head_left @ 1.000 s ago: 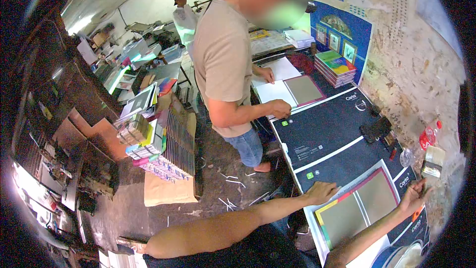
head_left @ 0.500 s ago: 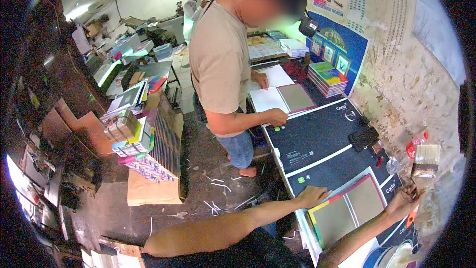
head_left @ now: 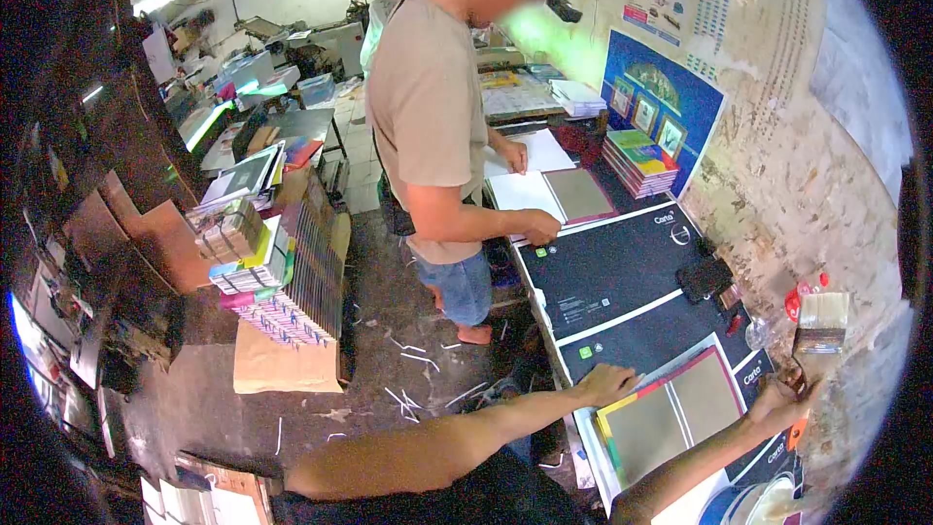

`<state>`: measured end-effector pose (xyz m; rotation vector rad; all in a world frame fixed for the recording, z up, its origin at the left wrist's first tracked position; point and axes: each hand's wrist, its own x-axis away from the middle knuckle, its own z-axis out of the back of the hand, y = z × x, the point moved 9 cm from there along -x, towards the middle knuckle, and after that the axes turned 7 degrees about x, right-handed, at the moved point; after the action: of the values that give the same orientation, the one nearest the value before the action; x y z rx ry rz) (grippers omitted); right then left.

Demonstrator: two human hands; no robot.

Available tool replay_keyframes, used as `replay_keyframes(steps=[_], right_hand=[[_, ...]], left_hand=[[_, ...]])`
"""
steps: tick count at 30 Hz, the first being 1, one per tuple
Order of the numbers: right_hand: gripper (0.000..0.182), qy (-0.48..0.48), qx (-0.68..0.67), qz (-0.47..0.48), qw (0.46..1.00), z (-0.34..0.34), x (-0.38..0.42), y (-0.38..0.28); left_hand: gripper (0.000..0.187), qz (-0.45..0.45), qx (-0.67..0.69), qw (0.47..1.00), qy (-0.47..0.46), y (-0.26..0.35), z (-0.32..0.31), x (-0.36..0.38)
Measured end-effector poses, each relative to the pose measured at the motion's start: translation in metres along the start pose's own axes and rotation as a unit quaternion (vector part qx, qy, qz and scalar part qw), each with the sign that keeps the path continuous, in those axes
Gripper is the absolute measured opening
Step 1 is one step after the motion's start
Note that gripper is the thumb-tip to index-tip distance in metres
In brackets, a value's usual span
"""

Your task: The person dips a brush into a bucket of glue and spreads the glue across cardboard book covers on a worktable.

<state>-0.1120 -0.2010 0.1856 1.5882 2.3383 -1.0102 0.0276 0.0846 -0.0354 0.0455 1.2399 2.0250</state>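
The left hand [head_left: 607, 384] lies flat and unclenched on the near-left edge of the grey board cover [head_left: 680, 413], which rests on the dark surface [head_left: 622, 272] between both hands. The right hand [head_left: 777, 397] grips a paintbrush [head_left: 821, 323] (bristles up) just beyond the cover's far-right corner.

"Carta" in white letters stands on the dark printed sheet [head_left: 622, 272] covering my table, once near the far corner and again beside my right hand [head_left: 777, 397]; wall poster print is unreadable.
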Motion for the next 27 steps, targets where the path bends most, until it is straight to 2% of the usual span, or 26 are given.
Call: replay_keyframes(steps=[3, 6, 7, 9, 11, 12, 13, 15, 16, 18, 19, 21, 23, 25, 26, 27], right_hand=[[0.028, 0.010, 0.018, -0.013, 1.000, -0.021, 0.006, 0.002], [0.029, 0.066, 0.032, 0.022, 0.997, -0.055, 0.015, -0.008], [0.028, 0.089, 0.037, -0.002, 0.995, -0.022, -0.002, -0.005], [0.026, 0.003, 0.069, 0.000, 0.998, -0.008, -0.037, -0.010], [0.022, -0.037, -0.028, -0.043, 0.998, -0.028, -0.031, -0.027], [0.024, 0.063, 0.035, -0.029, 0.997, -0.048, -0.018, -0.040], [0.025, -0.011, 0.038, -0.027, 0.999, -0.043, -0.028, -0.049], [0.027, -0.009, 0.074, 0.007, 0.997, -0.041, -0.034, -0.077], [0.029, 0.067, 0.105, 0.036, 0.992, -0.043, -0.027, -0.091], [0.032, -0.061, 0.235, 0.158, 0.957, -0.027, -0.042, -0.123], [0.033, -0.038, 0.187, 0.132, 0.973, -0.023, -0.045, -0.135], [0.041, 0.002, 0.326, 0.171, 0.930, -0.041, -0.034, -0.163], [0.047, -0.016, 0.260, 0.180, 0.949, -0.017, -0.053, -0.181], [0.054, -0.090, 0.093, 0.184, 0.974, 0.011, -0.081, -0.214], [0.058, -0.216, -0.097, 0.152, 0.959, 0.031, -0.107, -0.240], [0.064, -0.087, 0.057, 0.264, 0.959, 0.015, -0.083, -0.259]], left_hand=[[0.043, 0.013, 0.023, 1.000, -0.007, 0.007, 0.004, -0.001], [0.045, 0.002, 0.057, 0.998, 0.015, 0.008, 0.016, -0.001], [0.045, -0.006, 0.074, 0.997, 0.031, -0.006, 0.007, 0.000], [0.045, -0.020, 0.092, 0.995, 0.044, -0.017, 0.002, 0.000], [0.047, 0.072, 0.105, 0.992, -0.022, -0.012, -0.001, 0.004], [0.049, 0.098, 0.118, 0.987, -0.036, -0.019, 0.000, 0.001], [0.052, 0.124, 0.129, 0.983, -0.038, -0.025, -0.006, 0.000], [0.058, 0.173, 0.150, 0.972, -0.042, -0.030, -0.025, -0.001], [0.058, 0.182, 0.146, 0.970, -0.067, -0.025, -0.025, 0.003], [0.059, 0.206, 0.141, 0.961, -0.118, -0.006, -0.030, 0.019], [0.061, 0.218, 0.132, 0.956, -0.146, 0.004, -0.026, 0.024], [0.064, 0.241, 0.115, 0.942, -0.206, 0.013, -0.028, 0.036], [0.066, 0.254, 0.108, 0.939, -0.204, 0.019, -0.021, 0.037], [0.067, 0.261, 0.104, 0.937, -0.207, 0.023, -0.014, 0.039], [0.068, 0.262, 0.104, 0.936, -0.210, 0.026, -0.009, 0.040], [0.068, 0.263, 0.103, 0.935, -0.214, 0.027, -0.007, 0.040]])
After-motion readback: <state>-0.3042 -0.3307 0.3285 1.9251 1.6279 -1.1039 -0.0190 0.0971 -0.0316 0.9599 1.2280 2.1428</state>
